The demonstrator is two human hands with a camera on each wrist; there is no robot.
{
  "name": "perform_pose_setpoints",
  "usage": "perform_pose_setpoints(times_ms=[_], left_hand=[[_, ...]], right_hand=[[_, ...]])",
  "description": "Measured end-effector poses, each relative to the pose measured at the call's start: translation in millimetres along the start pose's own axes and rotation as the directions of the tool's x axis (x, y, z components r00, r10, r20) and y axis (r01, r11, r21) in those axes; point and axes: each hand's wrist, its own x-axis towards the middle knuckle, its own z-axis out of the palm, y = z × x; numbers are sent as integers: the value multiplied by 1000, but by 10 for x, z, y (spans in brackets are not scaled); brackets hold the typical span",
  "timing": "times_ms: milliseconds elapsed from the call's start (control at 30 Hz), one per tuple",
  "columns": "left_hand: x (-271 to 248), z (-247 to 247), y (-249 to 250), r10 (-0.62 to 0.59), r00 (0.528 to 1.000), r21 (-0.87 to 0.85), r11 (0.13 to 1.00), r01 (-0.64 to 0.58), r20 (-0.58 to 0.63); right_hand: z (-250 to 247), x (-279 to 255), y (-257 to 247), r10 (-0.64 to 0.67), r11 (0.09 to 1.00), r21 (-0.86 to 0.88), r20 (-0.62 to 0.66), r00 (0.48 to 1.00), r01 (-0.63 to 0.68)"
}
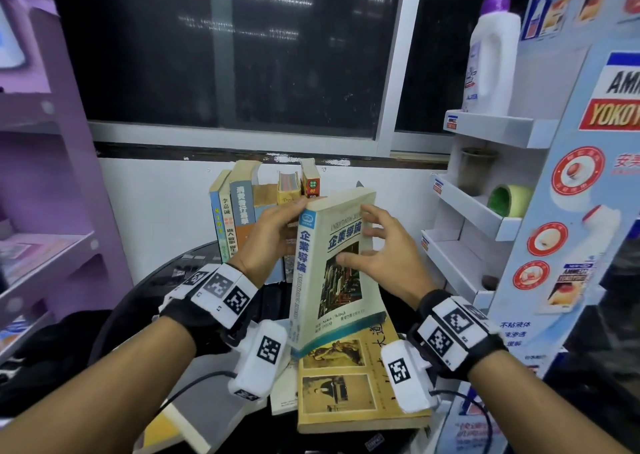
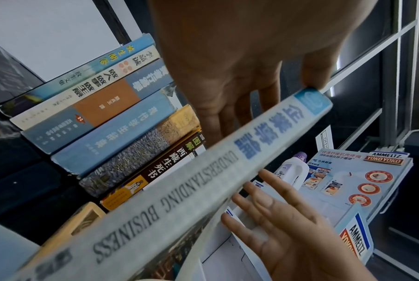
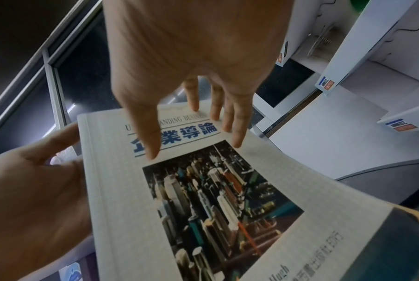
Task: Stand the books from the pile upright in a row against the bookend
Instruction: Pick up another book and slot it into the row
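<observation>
We see the thick grey paperback "Understanding Business" (image 1: 332,273) raised nearly upright over the yellow book (image 1: 349,384) of the pile, just before the row of standing books (image 1: 242,211). The left hand (image 1: 273,235) grips its top spine corner. The right hand (image 1: 384,256) lies with straight fingers on the matte cover.

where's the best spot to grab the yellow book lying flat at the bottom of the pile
Probably the yellow book by its long right edge, from the right: it lies flat, and the grey book held by the left hand rests on its far left corner.
</observation>
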Motion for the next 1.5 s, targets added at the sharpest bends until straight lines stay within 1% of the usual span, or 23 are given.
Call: perform_pose_setpoints(times_ms=[100, 167, 367, 467, 533, 700, 800, 933, 1067, 1233, 1300, 1400, 1500], left_hand=[[4, -30, 10, 4, 999, 10, 1000, -5, 36], [4, -36, 27, 4, 999, 13, 1000, -4, 50], [8, 20, 70, -21, 995, -13, 1000, 23, 102], [28, 25, 59, -40, 994, 4, 999, 39, 100], [78, 11, 8, -54, 995, 40, 998, 50, 89], [236, -17, -184, -103, 995, 173, 980, 102, -3], [338, 26, -225, -120, 993, 193, 974, 122, -24], [465, 138, -196, -111, 994, 219, 969, 114, -23], [515, 191, -198, -119, 993, 209, 971, 118, -8], [546, 237, -193, -131, 991, 166, 978, 126, 19], [559, 271, -183, -128, 992, 197, 973, 122, 16], [565, 321, -168, -142, 990, 237, 962, 134, 17], [581, 363, -150, -141, 990, 232, 963, 134, 12]], right_hand=[[13, -62, -47, 4, 1000, 19, 161, 987, -7], [19, -84, -105, -3, 999, 35, 203, 979, -4], [83, -112, -291, -63, 994, 101, 178, 982, 45], [43, -146, -330, -79, 996, 55, 179, 981, 70], [9, -161, -322, -83, 997, 13, 150, 985, 82], [-83, -200, -228, -36, 998, -47, 65, 997, 39], [-198, -232, -249, -34, 997, -71, 68, 997, 39], [-333, -238, -299, -61, 991, -118, 79, 995, 70], [-486, -235, -324, -50, 992, -113, 79, 996, 59], [-652, -242, -367, -18, 989, -141, 105, 994, 32], [-704, -230, -405, 4, 988, -156, 115, 993, 14], [-759, -198, -469, 51, 972, -236, 151, 987, -14], [-796, -170, -516, 67, 962, -270, 84, 994, -42]])
